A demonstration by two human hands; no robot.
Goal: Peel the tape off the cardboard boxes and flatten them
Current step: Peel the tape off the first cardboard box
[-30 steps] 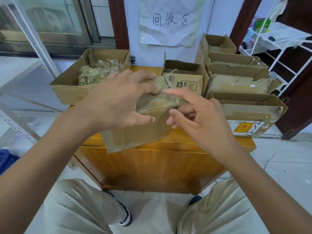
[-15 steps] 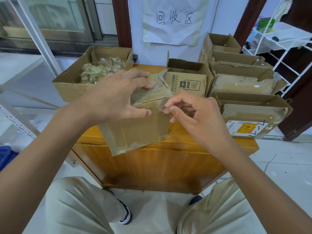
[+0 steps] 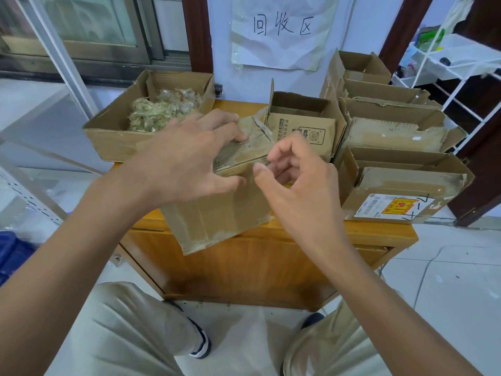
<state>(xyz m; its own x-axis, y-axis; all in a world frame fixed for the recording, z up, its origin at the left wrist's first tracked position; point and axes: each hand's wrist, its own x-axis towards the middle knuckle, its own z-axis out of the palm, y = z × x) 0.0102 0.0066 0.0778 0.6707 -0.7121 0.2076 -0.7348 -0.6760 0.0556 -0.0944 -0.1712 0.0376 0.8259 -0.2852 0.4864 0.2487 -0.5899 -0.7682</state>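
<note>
A cardboard box (image 3: 217, 210) sits at the near edge of a wooden counter (image 3: 379, 233), tilted toward the person. The left hand (image 3: 187, 161) grips its top, fingers (image 3: 230, 131) spread over the taped flap. The right hand (image 3: 301, 191), just beside it, curls its fingers toward the thumb, seemingly picking at clear tape; whether it holds any, I cannot tell. Peeling appears under way; next comes a firm pinch and pull.

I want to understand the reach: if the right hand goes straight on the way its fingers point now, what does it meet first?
Probably the taped top edge of the held box, right at the fingertips of the right hand. The left hand lies just beyond. Depth is unclear from one view.
</note>
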